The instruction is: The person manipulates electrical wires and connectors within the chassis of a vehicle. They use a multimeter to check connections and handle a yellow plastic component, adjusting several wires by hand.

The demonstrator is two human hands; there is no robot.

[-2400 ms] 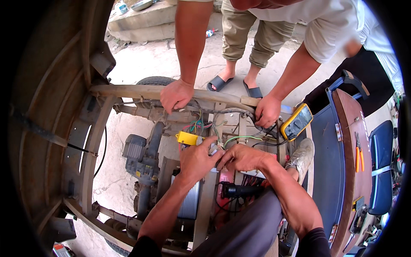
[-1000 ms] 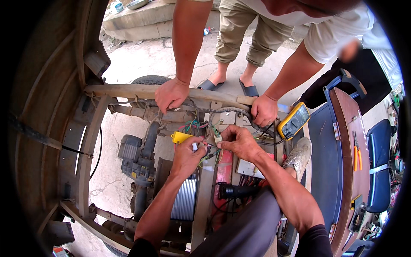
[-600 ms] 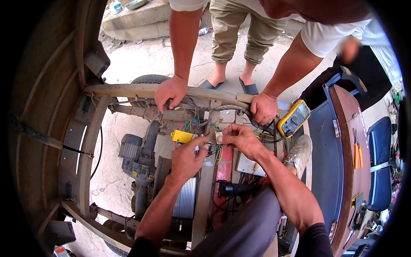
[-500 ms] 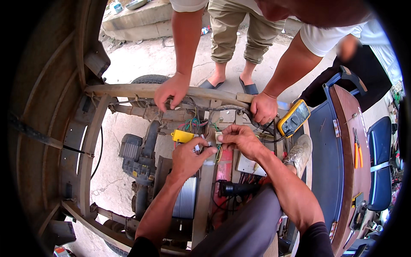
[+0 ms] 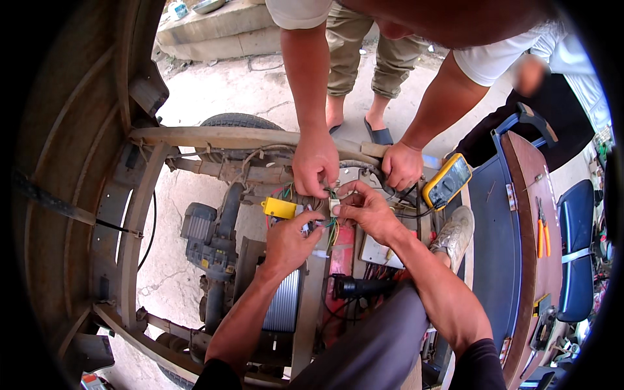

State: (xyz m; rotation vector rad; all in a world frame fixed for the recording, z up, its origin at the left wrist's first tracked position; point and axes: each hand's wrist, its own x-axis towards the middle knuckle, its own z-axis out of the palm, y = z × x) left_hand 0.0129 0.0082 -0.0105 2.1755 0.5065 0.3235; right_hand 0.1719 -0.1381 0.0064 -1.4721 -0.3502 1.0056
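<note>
From here I see the right hand (image 5: 368, 213) pinching the white connector (image 5: 334, 204) between thumb and fingers, just right of the yellow box (image 5: 280, 208). Left hand (image 5: 289, 244) half-curled, just below the box; can't tell its grip. Co-worker's hand (image 5: 315, 164) above-right of the box.

Right-hand fingers (image 5: 350, 212) pinch a pale connector (image 5: 333, 204).

Worn metal frame (image 5: 221, 137), with coloured wires (image 5: 334, 233) and a yellow multimeter (image 5: 446, 182) on it
</note>
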